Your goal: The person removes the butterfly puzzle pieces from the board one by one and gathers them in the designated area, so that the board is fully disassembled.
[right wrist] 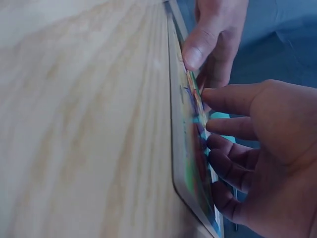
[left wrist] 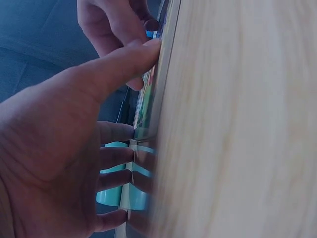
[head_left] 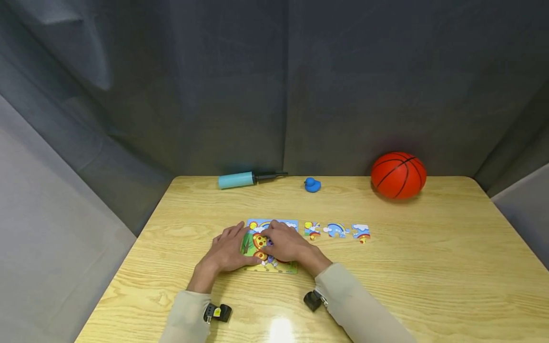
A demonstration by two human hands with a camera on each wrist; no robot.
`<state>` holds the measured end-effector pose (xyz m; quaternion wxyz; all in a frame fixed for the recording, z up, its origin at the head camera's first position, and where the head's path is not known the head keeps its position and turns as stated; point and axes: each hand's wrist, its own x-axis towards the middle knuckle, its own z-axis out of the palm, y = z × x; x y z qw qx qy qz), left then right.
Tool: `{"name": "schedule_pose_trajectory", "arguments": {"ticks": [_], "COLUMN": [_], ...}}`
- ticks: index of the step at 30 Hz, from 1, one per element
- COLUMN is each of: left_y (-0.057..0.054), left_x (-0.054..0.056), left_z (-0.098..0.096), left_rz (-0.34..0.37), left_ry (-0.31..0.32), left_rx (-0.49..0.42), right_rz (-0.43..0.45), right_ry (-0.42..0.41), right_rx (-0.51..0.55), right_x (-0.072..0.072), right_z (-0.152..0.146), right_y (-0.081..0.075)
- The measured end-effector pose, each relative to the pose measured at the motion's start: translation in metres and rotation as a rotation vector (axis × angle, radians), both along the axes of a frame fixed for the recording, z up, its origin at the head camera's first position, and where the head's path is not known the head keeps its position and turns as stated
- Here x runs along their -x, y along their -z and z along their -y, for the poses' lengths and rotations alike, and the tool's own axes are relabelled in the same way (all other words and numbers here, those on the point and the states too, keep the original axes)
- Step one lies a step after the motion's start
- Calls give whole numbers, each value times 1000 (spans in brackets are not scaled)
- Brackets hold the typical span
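A jigsaw puzzle board [head_left: 279,267] with a bright cartoon picture lies flat on the table. At its left edge rests my left hand [head_left: 229,248], fingers spread and thumb laid over the puzzle; in the left wrist view that thumb [left wrist: 133,57] reaches onto the board's near side. My right hand [head_left: 286,242] comes in from the right and covers the upper right of the picture. The right wrist view has its bent fingertips [right wrist: 218,144] touching the puzzle's surface. Three loose puzzle pieces lie in a row to the right: one with a sun [head_left: 310,226], one with a rainbow [head_left: 337,230], one with a cloud [head_left: 361,228].
Along the back of the table are a light blue hand pump [head_left: 236,180], a blue rubber duck [head_left: 312,185] and a red basketball [head_left: 399,175]. Dark grey cloth [head_left: 231,95] hangs behind. Each wrist wears a small black camera, as on the left wrist [head_left: 223,312].
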<state>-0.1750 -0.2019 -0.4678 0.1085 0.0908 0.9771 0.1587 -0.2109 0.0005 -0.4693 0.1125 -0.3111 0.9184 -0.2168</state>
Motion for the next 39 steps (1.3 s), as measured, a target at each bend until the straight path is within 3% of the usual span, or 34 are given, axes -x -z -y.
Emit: {"name": "schedule_pose_trajectory", "arguments": {"ticks": [14, 25, 39], "left_y": [-3, -1, -1], "left_x": [1, 3, 0], "left_z": [-2, -1, 0], "left_rz": [13, 5, 19], "left_ry": [5, 5, 2], "left_rx": [-16, -17, -14], "right_rz": [8, -44, 10], "right_ry": [114, 142, 134], "right_rx": [21, 90, 145], "right_x": [-1, -1, 2], "right_z": [9, 13, 15], "right_y": [0, 0, 2]}}
